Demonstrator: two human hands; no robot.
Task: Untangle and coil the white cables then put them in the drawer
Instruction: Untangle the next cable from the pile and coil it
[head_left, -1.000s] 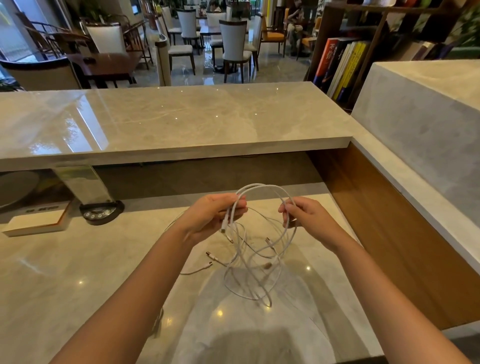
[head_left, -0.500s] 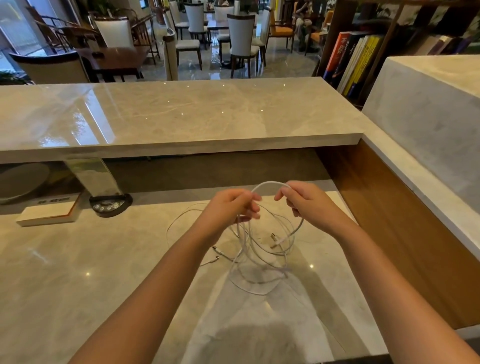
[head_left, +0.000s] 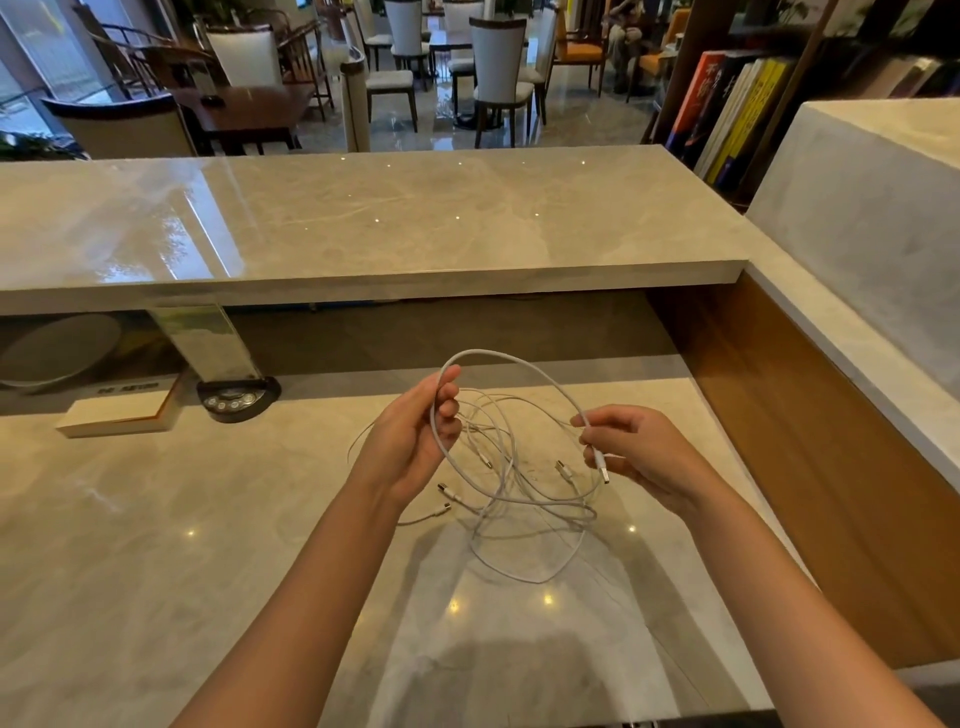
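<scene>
A pale marble worktop (head_left: 156, 545) carries a white box (head_left: 117, 413) beside a black round-buttoned device (head_left: 236, 400); books (head_left: 727, 114) stand on a shelf, dining chairs (head_left: 498, 78) beyond the raised counter (head_left: 363, 218)

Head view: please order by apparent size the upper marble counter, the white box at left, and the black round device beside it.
1. upper marble counter
2. white box
3. black round device

The counter lies farther away yet looks largest.

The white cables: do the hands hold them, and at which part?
Yes. The left hand grips a loop of the white cables at its left side; the right hand pinches one cable just above its plug.
</scene>
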